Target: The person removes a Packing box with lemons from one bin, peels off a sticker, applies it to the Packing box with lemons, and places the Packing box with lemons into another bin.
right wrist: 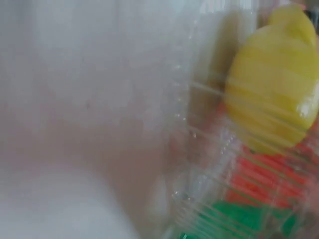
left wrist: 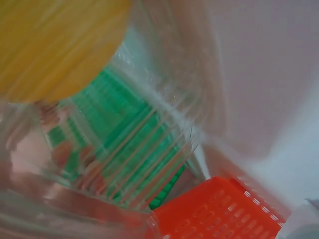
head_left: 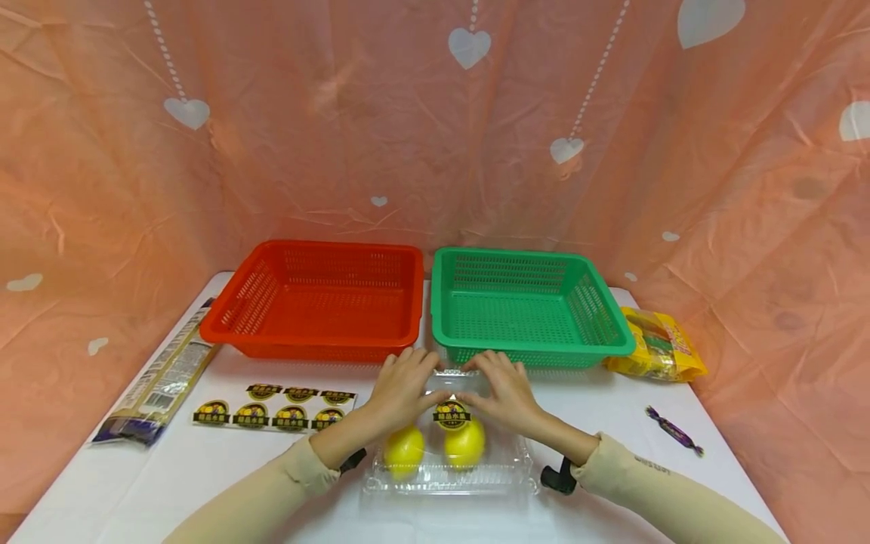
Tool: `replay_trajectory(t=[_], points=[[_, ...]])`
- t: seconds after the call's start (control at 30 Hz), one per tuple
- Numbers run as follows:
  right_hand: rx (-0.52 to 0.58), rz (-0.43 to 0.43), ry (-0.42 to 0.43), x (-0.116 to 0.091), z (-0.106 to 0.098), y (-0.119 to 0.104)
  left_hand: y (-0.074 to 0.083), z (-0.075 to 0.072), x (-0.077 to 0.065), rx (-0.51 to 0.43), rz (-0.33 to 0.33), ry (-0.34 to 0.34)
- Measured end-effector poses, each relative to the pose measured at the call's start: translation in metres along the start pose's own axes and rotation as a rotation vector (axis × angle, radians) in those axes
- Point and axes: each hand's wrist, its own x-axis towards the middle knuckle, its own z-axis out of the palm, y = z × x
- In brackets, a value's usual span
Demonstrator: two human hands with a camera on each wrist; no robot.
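Observation:
A clear plastic clamshell box (head_left: 503,453) lies on the white table, its lid down over two lemons (head_left: 404,452). A black-and-gold label (head_left: 451,415) sits on the lid above the right-hand lemon (head_left: 465,446). My left hand (head_left: 401,389) grips the box's far left side, fingers bent at the far edge and thumb across the lid near the label. From the other side, my right hand (head_left: 504,393) grips it likewise, its thumb tip by the label. Through the plastic, the left wrist view shows one lemon (left wrist: 55,45); the right wrist view shows a lemon (right wrist: 274,89) too.
Behind the box stand a red basket (head_left: 313,351) and a green basket (head_left: 537,355). A sheet of labels (head_left: 272,408) lies to the left, beside a long plastic packet (head_left: 159,385). On the right are a yellow bag (head_left: 659,347) and a purple wrapped candy (head_left: 674,431).

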Motion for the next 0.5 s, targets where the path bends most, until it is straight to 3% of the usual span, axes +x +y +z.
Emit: replay_trajectory(t=[0.27,0.5], points=[[-0.127,-0.020,-0.057,-0.0010,-0.0004,-0.0006,-0.0046,-0.0030,-0.0004,-0.070,0.012,-0.022],[-0.116,0.006,-0.001,-0.0024,0.0032,-0.0018,-0.0042,-0.0040,-0.0020,-0.055,0.043,-0.096]])
